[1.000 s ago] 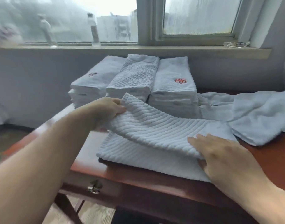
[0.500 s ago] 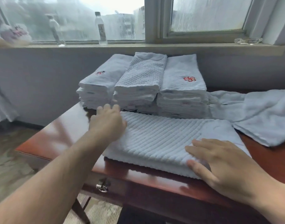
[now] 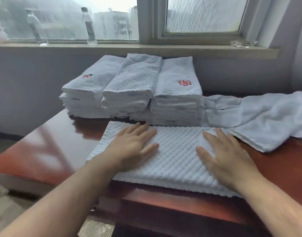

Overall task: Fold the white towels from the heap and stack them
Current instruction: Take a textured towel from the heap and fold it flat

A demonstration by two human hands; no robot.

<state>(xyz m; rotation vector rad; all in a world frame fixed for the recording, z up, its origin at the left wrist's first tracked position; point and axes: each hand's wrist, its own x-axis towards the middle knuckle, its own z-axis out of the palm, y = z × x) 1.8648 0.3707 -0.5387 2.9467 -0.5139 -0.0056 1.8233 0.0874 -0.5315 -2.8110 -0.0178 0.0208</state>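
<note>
Head view: the left hand (image 3: 133, 146) and right hand (image 3: 227, 156) are pressing flat on the folded towel (image 3: 177, 151) at the near edge of the table (image 3: 44, 142), fingers straight, gripping nothing, probably smoothing its fold. The stacks (image 3: 134, 89) are sitting just behind it, and the heap (image 3: 266, 120) is lying at the right edge.

Raised half of white ribbed cotton towel (image 3: 174, 156) now folded flat; left hand (image 3: 133, 147) and right hand (image 3: 227, 156) moved inward, pressing it.

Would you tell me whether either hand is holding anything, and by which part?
Nothing is held: left hand and right hand press flat atop the folded towel.
</note>
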